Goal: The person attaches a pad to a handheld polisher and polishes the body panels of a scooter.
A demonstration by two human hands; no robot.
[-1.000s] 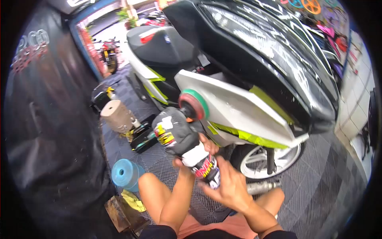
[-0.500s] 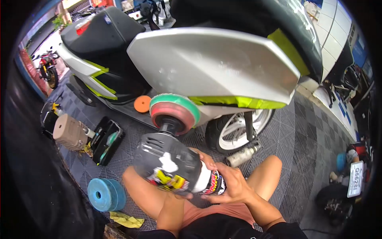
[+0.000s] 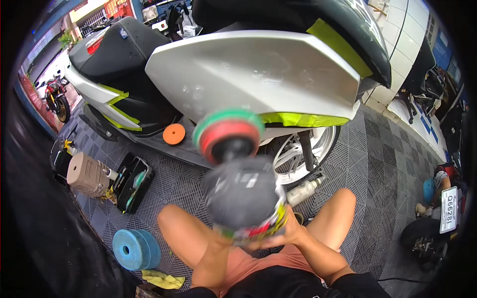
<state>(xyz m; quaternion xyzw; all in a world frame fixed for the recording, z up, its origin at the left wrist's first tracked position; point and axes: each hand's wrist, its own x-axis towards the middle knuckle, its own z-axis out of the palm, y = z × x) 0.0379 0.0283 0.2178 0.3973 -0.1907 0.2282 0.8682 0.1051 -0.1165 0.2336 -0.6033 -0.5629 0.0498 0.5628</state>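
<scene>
I hold a polisher [image 3: 241, 191] with a black, stickered body, blurred by motion. Its round green and red pad [image 3: 226, 131] faces the white side panel [image 3: 238, 74] of a scooter, overlapping the panel's lower edge; whether they touch I cannot tell. My right hand [image 3: 294, 229] is closed around the rear of the tool on its right side. On the other side my left hand [image 3: 222, 239] supports it from below, its fingers mostly hidden by the body. Yellow-green masking tape [image 3: 303, 119] runs along the panel's bottom edge, with faint white marks on the panel above.
An orange pad [image 3: 174, 134] lies on the scooter's footboard. To the left are an open black case [image 3: 133, 184], a beige container [image 3: 87, 174], a blue spool-shaped object [image 3: 130, 249] and a yellow cloth [image 3: 163, 279]. A pale bottle [image 3: 301, 193] lies near the front wheel [image 3: 323, 154].
The polisher has swung to the right and stands more upright, with its pad shifted rightward along the panel's lower edge. Both hands stay on it. The view has shifted slightly.
</scene>
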